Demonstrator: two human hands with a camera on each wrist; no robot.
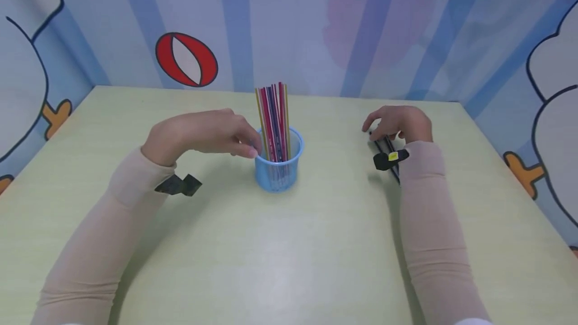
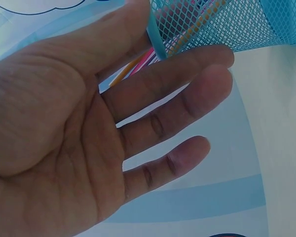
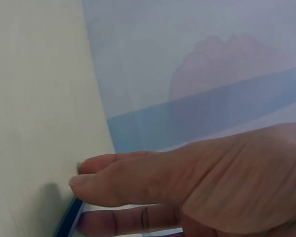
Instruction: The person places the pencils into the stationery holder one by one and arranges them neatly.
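My left hand (image 1: 207, 132) pinches the rim of a light-blue mesh pen cup (image 1: 276, 177) between thumb and index finger. In the left wrist view the other fingers (image 2: 207, 94) stretch out beside the mesh. Slim pencils (image 1: 273, 124) in red, yellow and dark colours stand upright in the cup. Over on the right, my right hand (image 1: 397, 122) bends down over several dark pencils (image 1: 395, 172) on the table. The right wrist view shows one dark blue pencil (image 3: 69, 217) at the thumb and fingertips, which pinch its far end. The wrist and sleeve partly hide these pencils.
The pale table (image 1: 289, 255) ends at a blue striped backdrop (image 1: 289, 24) with a red and white ball printed on it (image 1: 205, 61). Printed side panels (image 1: 557, 129) flank the table. A dark wrist device (image 1: 178, 184) sits below the left wrist, another (image 1: 384, 161) by the right.
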